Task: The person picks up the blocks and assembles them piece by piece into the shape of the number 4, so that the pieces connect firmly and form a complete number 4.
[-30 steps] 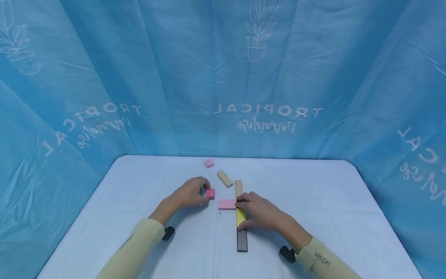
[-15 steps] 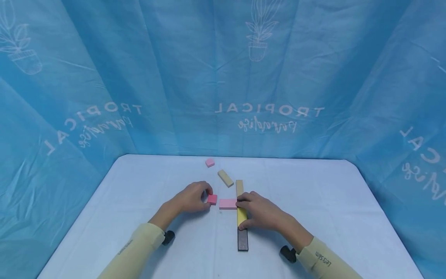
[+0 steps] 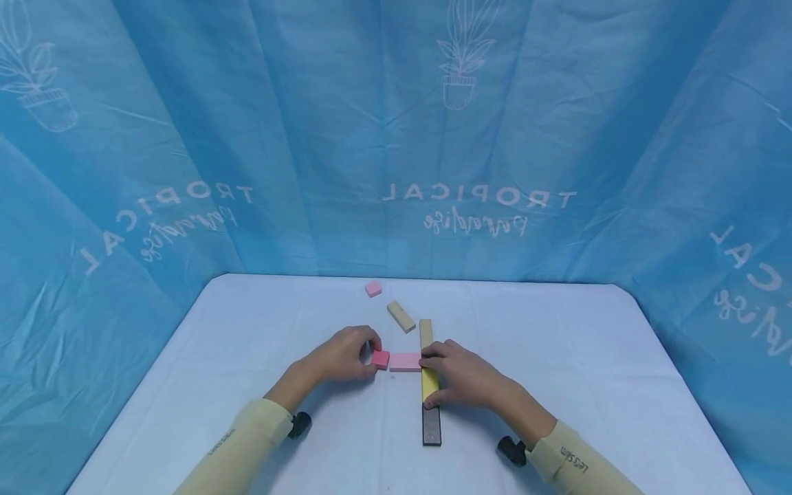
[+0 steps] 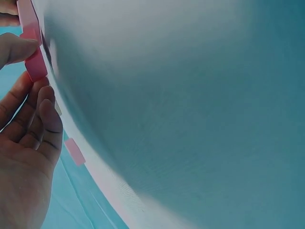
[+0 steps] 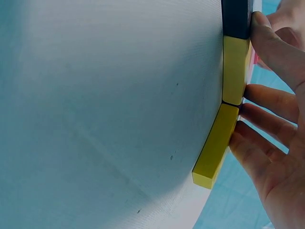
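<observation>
My left hand (image 3: 345, 354) pinches a small red block (image 3: 381, 360) between thumb and fingers, right at the left end of a longer pink block (image 3: 405, 362). That pink block lies crosswise, its right end meeting a straight row of flat blocks: tan (image 3: 425, 331), yellow (image 3: 429, 385) and dark grey (image 3: 431, 427). Over the row lies my right hand (image 3: 460, 375), its thumb by the yellow and grey joint and fingertips near the pink block's end. In the right wrist view its extended fingers touch the sides of the yellowish blocks (image 5: 234, 71) and the dark block (image 5: 237, 19).
Behind the row, a loose tan block (image 3: 401, 317) lies aslant, and a small pink block (image 3: 373, 289) sits near the back edge of the white table (image 3: 526, 323). A blue printed curtain (image 3: 346, 137) surrounds the table's back and sides.
The left hand has brought the red block toward me and slightly right, up to the pink block's end. My right hand stays on the row.
</observation>
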Motion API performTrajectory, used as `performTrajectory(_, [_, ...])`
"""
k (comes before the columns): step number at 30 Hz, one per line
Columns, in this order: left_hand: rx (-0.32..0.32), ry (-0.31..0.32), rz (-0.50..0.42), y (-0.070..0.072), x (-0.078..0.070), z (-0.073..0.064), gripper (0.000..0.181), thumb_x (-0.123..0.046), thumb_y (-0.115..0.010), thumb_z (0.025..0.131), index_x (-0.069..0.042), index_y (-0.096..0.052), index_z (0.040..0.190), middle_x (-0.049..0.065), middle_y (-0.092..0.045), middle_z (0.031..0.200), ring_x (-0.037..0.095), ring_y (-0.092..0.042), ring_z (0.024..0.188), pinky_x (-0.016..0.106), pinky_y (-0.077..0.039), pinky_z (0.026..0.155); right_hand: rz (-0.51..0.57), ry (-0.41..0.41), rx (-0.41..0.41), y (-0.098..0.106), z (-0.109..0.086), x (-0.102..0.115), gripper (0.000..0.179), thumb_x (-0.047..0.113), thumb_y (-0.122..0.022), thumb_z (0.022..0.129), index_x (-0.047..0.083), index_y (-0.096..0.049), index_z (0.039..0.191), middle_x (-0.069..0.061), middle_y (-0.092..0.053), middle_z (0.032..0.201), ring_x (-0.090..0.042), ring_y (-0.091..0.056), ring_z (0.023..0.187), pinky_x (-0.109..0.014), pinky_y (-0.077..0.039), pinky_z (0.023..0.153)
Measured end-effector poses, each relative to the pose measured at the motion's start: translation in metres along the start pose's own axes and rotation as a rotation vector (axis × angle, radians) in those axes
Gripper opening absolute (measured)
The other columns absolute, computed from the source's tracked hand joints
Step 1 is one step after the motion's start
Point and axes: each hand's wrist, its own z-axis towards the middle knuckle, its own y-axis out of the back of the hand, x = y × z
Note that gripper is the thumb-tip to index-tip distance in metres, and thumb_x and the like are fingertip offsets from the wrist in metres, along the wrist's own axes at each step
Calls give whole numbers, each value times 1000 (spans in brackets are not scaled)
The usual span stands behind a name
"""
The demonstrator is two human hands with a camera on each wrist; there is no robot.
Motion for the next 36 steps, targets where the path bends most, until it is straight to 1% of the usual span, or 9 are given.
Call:
performTrajectory(5, [-1, 1, 15, -2, -2, 0, 31, -28, -79, 76, -20, -64, 102, -10, -55, 83, 10, -52, 78, 23, -48, 68, -2, 2, -6, 0, -1, 0, 80, 63, -72, 70, 17, -59, 134, 3, -46, 140, -19, -39, 130, -38, -39, 103])
performTrajectory(15, [1, 7, 16, -3, -3, -1, 32, -29, -79, 76, -21, -64, 103, -10, -54, 83, 10, -51, 78, 23, -48, 68, -4, 2, -15, -1, -1, -1, 79, 62, -73, 69, 18, -59, 133, 4, -47, 139, -18, -40, 128, -37, -41, 101])
performTrajectory(28, [15, 10, 3, -4, -3, -1, 38, -31, -80, 74, -22, -64, 107, -11, -56, 90, 11, -52, 81, 24, -48, 70, 0, 1, -16, -2, -1, -1, 79, 63, -73, 69, 18, -59, 133, 3, -47, 139, -18, -40, 129, -38, -40, 102])
performTrajectory(32, [22, 5, -13, -2, -4, 0, 39, -33, -81, 74, -22, -64, 107, -10, -57, 91, 12, -52, 82, 25, -48, 69, -2, -1, -14, -2, -1, -1, 79, 63, -73, 69, 18, -59, 133, 3, -47, 139, -19, -40, 129, -38, -41, 101])
performTrajectory(36, [20, 1, -19, -2, -4, 0, 39, -39, -79, 76, -21, -65, 107, -9, -57, 91, 13, -53, 82, 26, -48, 69, 1, -1, -10, -2, -1, -1, 79, 63, -73, 69, 18, -59, 133, 4, -47, 140, -19, -40, 129, -39, -40, 102])
